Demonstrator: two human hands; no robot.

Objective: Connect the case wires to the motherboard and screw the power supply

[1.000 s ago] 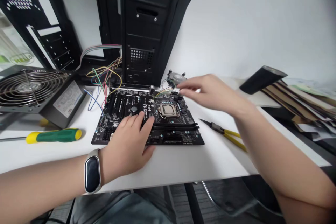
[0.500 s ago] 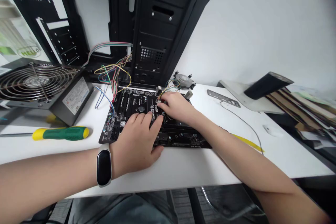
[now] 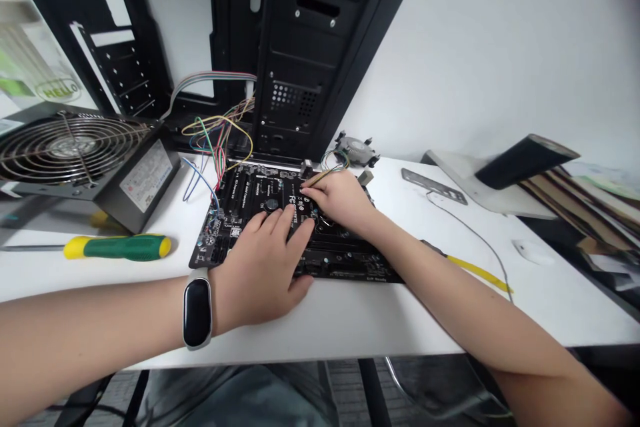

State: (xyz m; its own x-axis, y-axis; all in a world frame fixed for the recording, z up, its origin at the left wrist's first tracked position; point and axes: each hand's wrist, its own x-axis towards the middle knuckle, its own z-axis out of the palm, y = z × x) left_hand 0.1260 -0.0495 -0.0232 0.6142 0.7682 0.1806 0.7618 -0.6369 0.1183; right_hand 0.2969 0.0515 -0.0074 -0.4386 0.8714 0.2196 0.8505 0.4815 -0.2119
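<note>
As the left hand [image 3: 257, 273] lies spread on the Gigabyte motherboard [image 3: 240, 197], flat on the white bench [image 3: 350, 323], its fingers [image 3: 285, 223] are open and empty. The right hand [image 3: 340, 203] curls beside thin wires [image 3: 320, 177]; any grip on them cannot be told. A slip could bend socket contacts or snag the wires. Raised earlier, the right hand now covers the socket.

White desk [image 3: 350, 320] is carrying a motherboard [image 3: 250, 190], power supply [image 3: 85, 160], screwdriver [image 3: 117, 247] — also pliers [image 3: 475, 272], I/O shield [image 3: 433, 185], mouse [image 3: 531, 252].
</note>
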